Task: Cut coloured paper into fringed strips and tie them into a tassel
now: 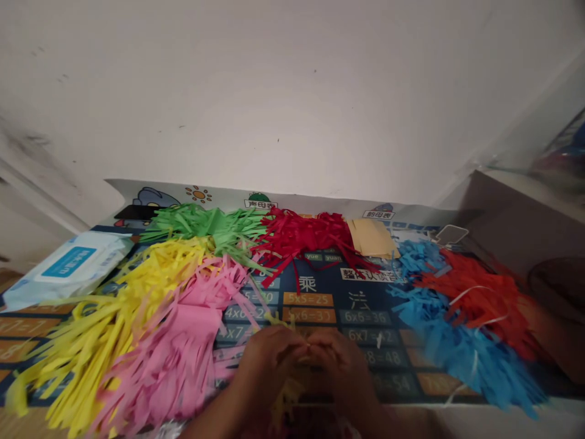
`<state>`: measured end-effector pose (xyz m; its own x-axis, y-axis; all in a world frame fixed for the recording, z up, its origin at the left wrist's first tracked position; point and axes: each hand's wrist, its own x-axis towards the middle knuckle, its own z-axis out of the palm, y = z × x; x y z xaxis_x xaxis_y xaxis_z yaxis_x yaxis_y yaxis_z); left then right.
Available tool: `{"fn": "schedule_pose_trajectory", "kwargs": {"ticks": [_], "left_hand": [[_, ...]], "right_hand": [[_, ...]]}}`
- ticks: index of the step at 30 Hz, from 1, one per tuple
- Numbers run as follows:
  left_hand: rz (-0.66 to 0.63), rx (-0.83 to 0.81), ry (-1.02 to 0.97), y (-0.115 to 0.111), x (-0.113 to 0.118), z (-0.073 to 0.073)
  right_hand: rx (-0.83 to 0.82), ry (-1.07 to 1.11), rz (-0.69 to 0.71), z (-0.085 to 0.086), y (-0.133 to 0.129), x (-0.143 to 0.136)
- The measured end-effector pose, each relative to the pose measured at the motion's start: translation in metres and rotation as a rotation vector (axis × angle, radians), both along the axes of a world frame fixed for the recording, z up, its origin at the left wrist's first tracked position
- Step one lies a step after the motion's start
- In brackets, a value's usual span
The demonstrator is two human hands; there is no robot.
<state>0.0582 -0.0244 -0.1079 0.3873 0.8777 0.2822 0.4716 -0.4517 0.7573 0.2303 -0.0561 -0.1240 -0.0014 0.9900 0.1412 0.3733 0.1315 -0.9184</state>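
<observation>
My left hand (272,356) and my right hand (333,360) meet at the fingertips over the front of the printed mat (384,356). Yellow paper strips (287,393) show between and below them, and both hands' curled fingers are pinched on these strips. The view there is dim and slightly blurred. Left of my left hand lies a pink fringed paper bundle (183,341), with a yellow fringed bundle (91,335) beyond it. A green bundle (210,225) and a dark red bundle (306,235) lie along the back.
Blue fringed paper (470,353) and an orange-red bundle (484,292) lie at the right, beside a box (525,225). Tan paper pieces (372,238) sit at the back. A wipes pack (68,265) and a dark phone-like object (137,212) are at the left. A white wall (283,97) stands behind.
</observation>
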Motion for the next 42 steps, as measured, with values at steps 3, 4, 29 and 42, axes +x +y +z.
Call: {"fn": "schedule_pose_trajectory", "kwargs": {"ticks": [3, 4, 29, 42], "left_hand": [[0.018, -0.070, 0.083, -0.001, 0.001, 0.001], [0.022, -0.098, 0.092, -0.001, 0.001, 0.001], [-0.099, -0.359, -0.049, 0.007, 0.010, 0.004], [-0.188, 0.058, -0.173, -0.002, 0.005, 0.000]], "right_hand": [[0.063, -0.032, 0.021, 0.001, -0.003, 0.000], [0.077, -0.049, 0.023, 0.001, -0.004, 0.000], [-0.297, 0.301, -0.043, -0.011, -0.001, 0.013], [0.074, 0.234, -0.017, 0.002, -0.018, 0.018]]}}
